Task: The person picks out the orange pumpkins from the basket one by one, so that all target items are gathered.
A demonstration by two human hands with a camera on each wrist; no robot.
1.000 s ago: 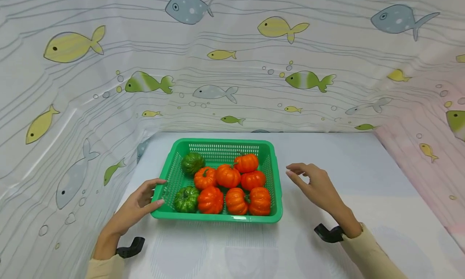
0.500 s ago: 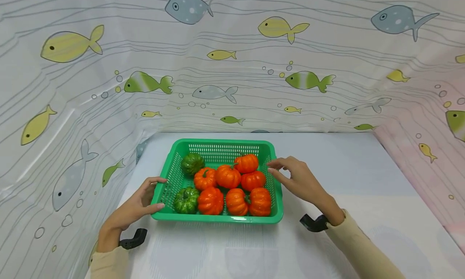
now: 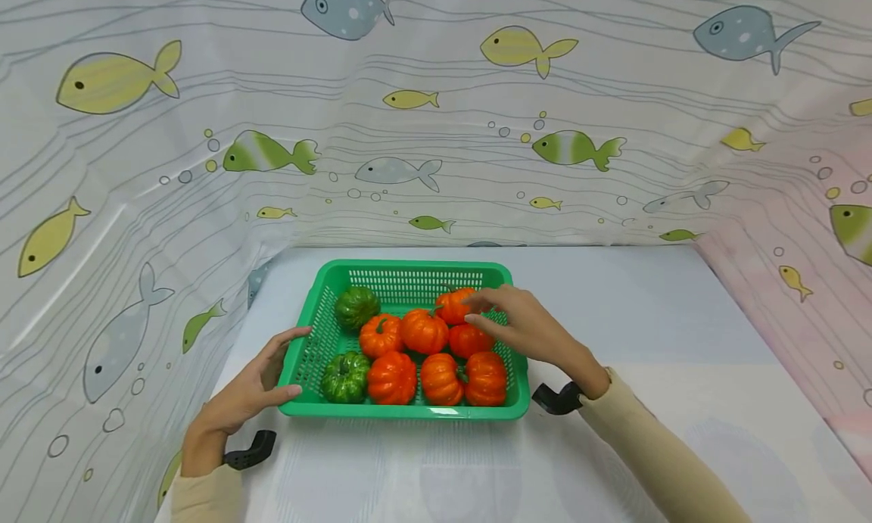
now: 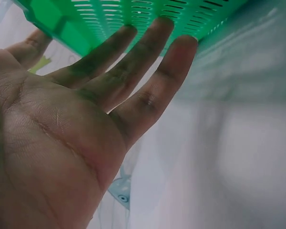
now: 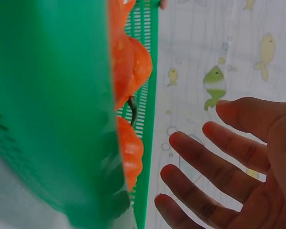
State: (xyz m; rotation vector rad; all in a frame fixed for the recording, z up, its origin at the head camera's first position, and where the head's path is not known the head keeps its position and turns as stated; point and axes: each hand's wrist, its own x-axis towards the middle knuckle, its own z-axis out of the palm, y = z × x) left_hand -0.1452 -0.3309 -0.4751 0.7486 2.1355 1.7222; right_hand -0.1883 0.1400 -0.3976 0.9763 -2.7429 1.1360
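A green slotted plastic basket holds several small orange pumpkins and two green ones, a dark one at the back left and a paler one at the front left. My left hand is at the basket's left side; in the left wrist view its extended fingers touch the slotted wall. My right hand hovers over the right rim with nothing in it, fingers bent loosely above the back-right pumpkins, partly covering them. In the right wrist view its fingers are spread, apart from the pumpkins.
The basket stands on a white table. A fish-printed sheet rises behind the table and on both sides. A black wrist mount is on the left wrist and another black mount on the right.
My right hand has moved left, from beside the basket to above its right part. The left hand stays at the left rim. No pumpkin has visibly moved.
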